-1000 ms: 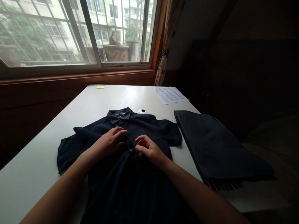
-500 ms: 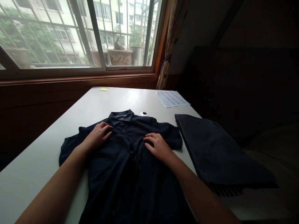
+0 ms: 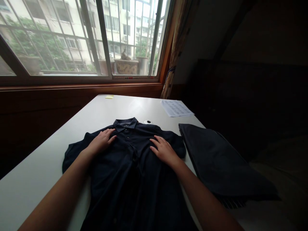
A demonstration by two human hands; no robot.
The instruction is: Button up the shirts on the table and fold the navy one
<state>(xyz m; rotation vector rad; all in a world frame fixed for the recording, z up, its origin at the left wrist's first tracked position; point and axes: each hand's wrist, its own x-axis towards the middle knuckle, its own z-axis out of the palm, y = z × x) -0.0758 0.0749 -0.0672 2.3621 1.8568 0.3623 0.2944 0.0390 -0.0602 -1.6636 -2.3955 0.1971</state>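
A dark navy short-sleeved shirt lies front side up on the white table, its collar toward the window and its lower part running out of view at the bottom. Flat on the chest, just left of the collar, rests my left hand, fingers stretched out. My right hand lies on the other side of the chest with its fingers spread. Neither hand grips the cloth. Creases run down from the buttoned front, and the shirt's lower half is too dark to make out well.
Right of the shirt lies a folded dark cloth with fringe. A small white round object with a dark centre sits behind the shoulder. Printed sheets and a yellow sticky note lie near the far edge, below a barred window.
The fingers of my right hand have spread and flattened on the shirt. My left hand stays at nearly the same spot. The whole view has tilted up slightly.
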